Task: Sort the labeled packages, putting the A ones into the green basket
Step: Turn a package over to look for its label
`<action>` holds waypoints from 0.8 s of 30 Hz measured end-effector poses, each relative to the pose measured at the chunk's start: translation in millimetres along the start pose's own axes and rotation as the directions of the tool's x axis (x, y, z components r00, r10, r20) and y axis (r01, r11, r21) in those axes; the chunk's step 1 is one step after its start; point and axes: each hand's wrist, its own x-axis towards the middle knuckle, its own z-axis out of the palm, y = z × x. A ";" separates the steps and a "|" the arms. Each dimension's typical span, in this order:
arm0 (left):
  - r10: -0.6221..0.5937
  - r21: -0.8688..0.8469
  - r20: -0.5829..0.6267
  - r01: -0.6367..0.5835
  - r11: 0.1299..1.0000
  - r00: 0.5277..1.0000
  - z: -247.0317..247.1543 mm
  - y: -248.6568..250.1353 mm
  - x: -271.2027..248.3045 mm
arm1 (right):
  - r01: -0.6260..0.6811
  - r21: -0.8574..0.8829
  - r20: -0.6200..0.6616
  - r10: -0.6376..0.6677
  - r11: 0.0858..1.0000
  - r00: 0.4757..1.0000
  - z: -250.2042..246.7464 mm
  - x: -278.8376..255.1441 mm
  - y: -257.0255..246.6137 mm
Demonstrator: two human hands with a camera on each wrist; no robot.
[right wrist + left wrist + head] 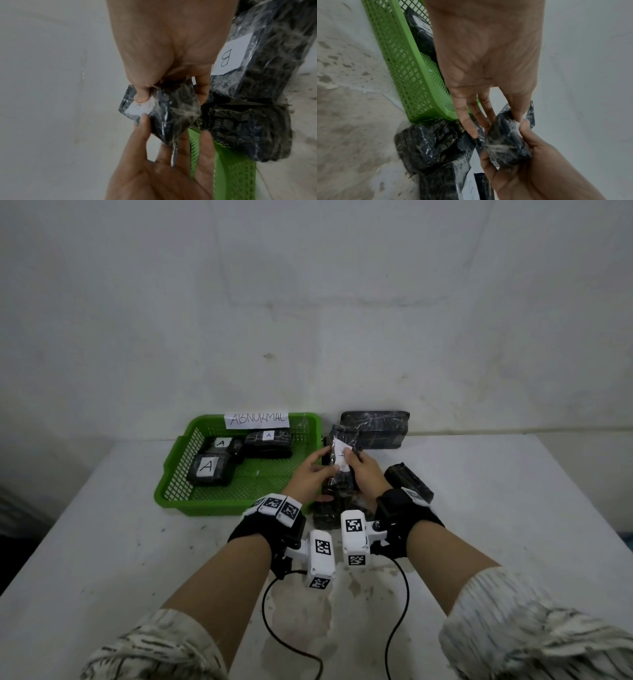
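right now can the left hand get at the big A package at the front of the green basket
Probably yes, once free: the A package lies uncovered in the open-topped green basket, but the left hand is holding another package.

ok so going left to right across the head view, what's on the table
green basket → held package between both hands → package at the wall → package by the right wrist

Black wristbands, white tagged cameras, streaked pale sleeves

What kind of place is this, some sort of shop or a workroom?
Probably a bare workroom set up for a sorting exercise: a plain white table against a white wall, a green basket signed "ABNORMAL", and black wrapped packages with handwritten letter labels.
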 end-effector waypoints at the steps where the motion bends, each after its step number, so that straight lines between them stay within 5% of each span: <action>1: -0.015 0.001 0.021 0.015 1.000 1.000 -0.6 -1.8 -1.8 | -0.018 0.010 0.000 0.018 1.000 1.000 -0.8 0.0 -0.5; 7: 0.013 -0.027 -0.046 -0.014 1.000 0.999 -4.1 -4.0 -0.1 | -0.159 0.155 0.131 0.139 0.975 0.982 -2.9 -10.2 -6.3; 14: 0.006 -0.053 -0.066 -0.009 0.999 0.998 -5.8 -6.0 0.7 | -0.061 0.161 0.112 0.043 0.985 0.993 -5.3 -11.8 -2.7; 18: 0.078 0.079 -0.153 -0.066 0.995 0.985 -7.8 -6.6 1.5 | -0.061 0.184 0.096 0.044 0.981 0.994 -4.2 -12.0 0.0; 24: -0.092 0.064 -0.066 0.096 0.993 0.994 -8.1 -0.1 -0.9 | -0.006 0.149 0.095 -0.009 0.989 0.995 -11.0 -15.0 -3.6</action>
